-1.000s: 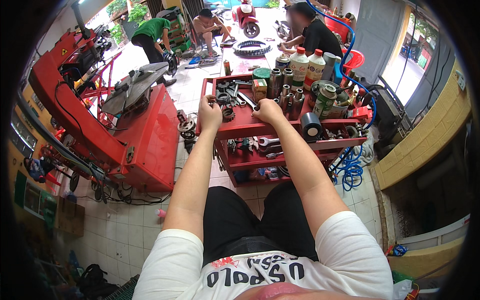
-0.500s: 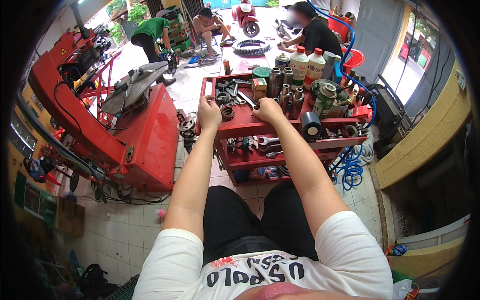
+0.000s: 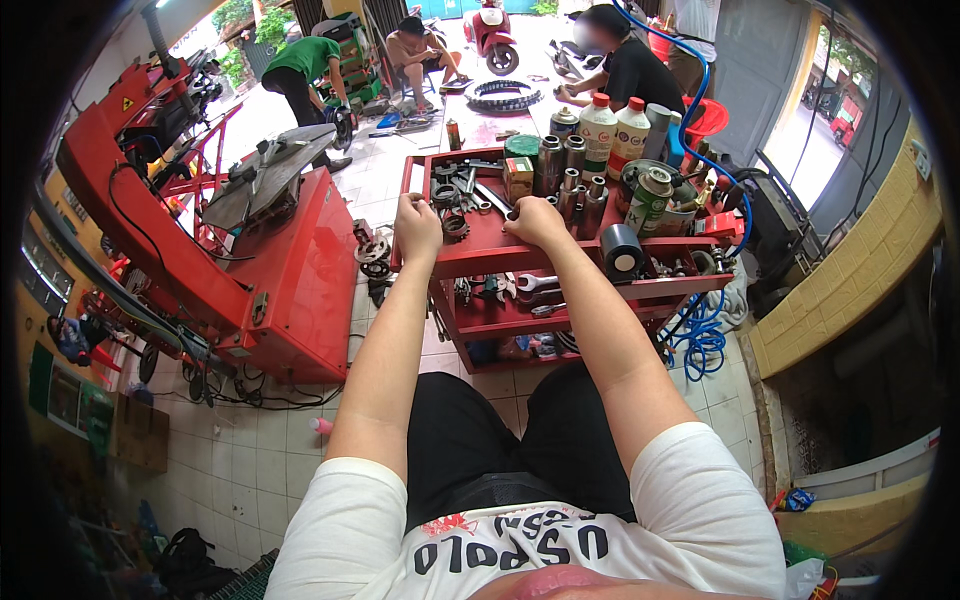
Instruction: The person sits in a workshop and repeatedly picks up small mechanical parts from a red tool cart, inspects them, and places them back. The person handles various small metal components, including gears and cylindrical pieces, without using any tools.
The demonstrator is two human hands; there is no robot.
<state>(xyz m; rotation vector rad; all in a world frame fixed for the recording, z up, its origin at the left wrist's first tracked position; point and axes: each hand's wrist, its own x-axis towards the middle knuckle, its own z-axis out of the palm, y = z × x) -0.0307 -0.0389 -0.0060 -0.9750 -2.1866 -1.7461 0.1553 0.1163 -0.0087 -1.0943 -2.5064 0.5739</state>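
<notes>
Both my hands are over the top tray of a red tool cart point(image 3: 470, 262). My left hand point(image 3: 419, 228) is closed at the tray's left rim, and its fingers hide whatever they grip. Beside it lie dark metal rings point(image 3: 456, 228) and a pile of metal tools point(image 3: 463, 180). My right hand point(image 3: 538, 221) is curled closed farther right on the tray. A silver bar-shaped tool point(image 3: 492, 198) runs up to its fingertips; whether they hold it is hard to make out. Tall metal sockets point(image 3: 550, 165) and a small box point(image 3: 518, 178) stand just beyond.
Bottles point(image 3: 598, 135), a spray can point(image 3: 650, 195) and a black cylinder point(image 3: 622, 252) crowd the cart's right side. Wrenches point(image 3: 535, 282) lie on its lower shelf. A red tyre machine point(image 3: 290, 280) stands left. A blue hose point(image 3: 700, 340) coils at right. Several people are farther off.
My hands and the cart stay where they were. In the background, the bent person in green shifts slightly, and a standing person shows more at the upper right.
</notes>
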